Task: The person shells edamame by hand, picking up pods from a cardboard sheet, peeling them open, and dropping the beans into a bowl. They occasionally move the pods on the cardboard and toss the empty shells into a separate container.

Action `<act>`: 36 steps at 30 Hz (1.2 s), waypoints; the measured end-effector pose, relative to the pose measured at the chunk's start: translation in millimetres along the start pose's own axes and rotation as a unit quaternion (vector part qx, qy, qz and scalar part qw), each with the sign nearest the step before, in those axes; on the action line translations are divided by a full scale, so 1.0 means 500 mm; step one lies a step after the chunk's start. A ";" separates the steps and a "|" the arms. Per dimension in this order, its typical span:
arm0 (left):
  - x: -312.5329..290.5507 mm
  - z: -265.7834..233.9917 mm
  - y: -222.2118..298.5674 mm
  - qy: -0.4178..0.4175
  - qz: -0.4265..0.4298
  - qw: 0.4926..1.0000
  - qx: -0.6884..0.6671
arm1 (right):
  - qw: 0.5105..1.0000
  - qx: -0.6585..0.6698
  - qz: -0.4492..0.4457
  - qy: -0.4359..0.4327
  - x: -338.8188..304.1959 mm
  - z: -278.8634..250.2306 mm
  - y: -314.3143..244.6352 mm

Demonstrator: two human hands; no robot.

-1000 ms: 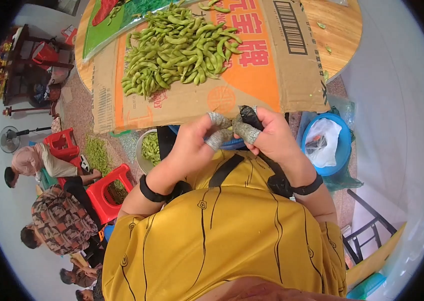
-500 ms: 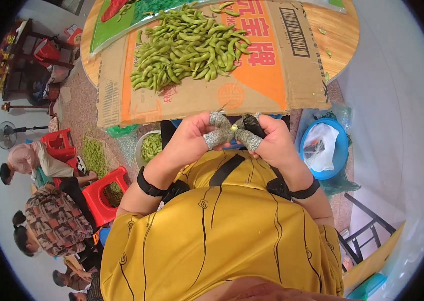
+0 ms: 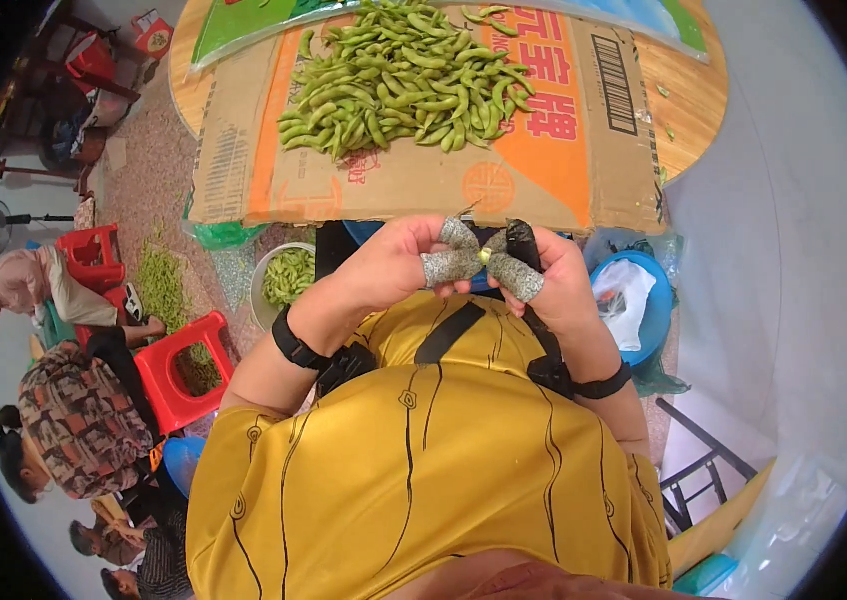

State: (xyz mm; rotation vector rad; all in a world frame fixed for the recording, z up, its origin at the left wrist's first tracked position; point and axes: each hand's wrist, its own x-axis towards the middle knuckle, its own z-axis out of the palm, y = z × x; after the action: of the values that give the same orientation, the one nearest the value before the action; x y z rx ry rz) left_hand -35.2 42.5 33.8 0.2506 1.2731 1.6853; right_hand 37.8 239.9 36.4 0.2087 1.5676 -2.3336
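In front of my chest, just off the near edge of the cardboard sheet [image 3: 393, 203], my hands meet fingertip to fingertip. My left hand [image 3: 395, 262] is closed in a pinch, its thumb and forefinger wrapped in grey covers. Facing it, my right hand [image 3: 558, 277] pinches too, with grey and black covers on its fingers. Between the tips shows a small pale-green bit of a soybean pod [image 3: 485, 256]; the fingers hide the rest. Beyond my hands, a heap of green soybean pods [image 3: 413, 90] lies on the cardboard.
A round wooden table [image 3: 688, 110] carries the cardboard. Below it on the left stands a white bowl [image 3: 261, 290] of pods; a blue basin [image 3: 655, 315] with a white bag sits right. Red stools [image 3: 143, 370], pods on the floor [image 3: 161, 285] and several seated people are farther left.
The view has shifted slightly, so the table, stools and basin sit differently in it. Both hands stay together in their pinch, the pale-green bit still between the fingertips.
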 end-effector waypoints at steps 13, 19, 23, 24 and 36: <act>0.012 -0.026 -0.036 -0.193 -0.018 0.922 -0.336 | 0.998 -0.002 -0.052 -0.026 0.021 0.021 0.003; -0.015 -0.010 0.008 0.117 0.203 0.915 0.328 | 0.998 0.046 0.028 0.038 0.048 0.025 0.023; -0.015 -0.013 -0.007 0.163 0.285 0.808 0.489 | 0.998 -0.034 -0.012 0.044 0.046 0.039 0.021; -0.016 -0.014 -0.009 0.150 0.169 0.947 0.229 | 0.997 -0.064 -0.017 0.031 0.044 0.039 0.018; -0.013 -0.006 -0.019 0.234 0.217 0.838 0.443 | 0.898 -0.378 -0.192 0.116 0.046 0.041 0.038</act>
State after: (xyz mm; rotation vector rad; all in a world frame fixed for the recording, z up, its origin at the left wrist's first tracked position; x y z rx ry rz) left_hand -28.5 35.3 27.2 0.7523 2.4903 1.4220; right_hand 24.1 210.3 20.7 -0.0196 2.7051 -1.7807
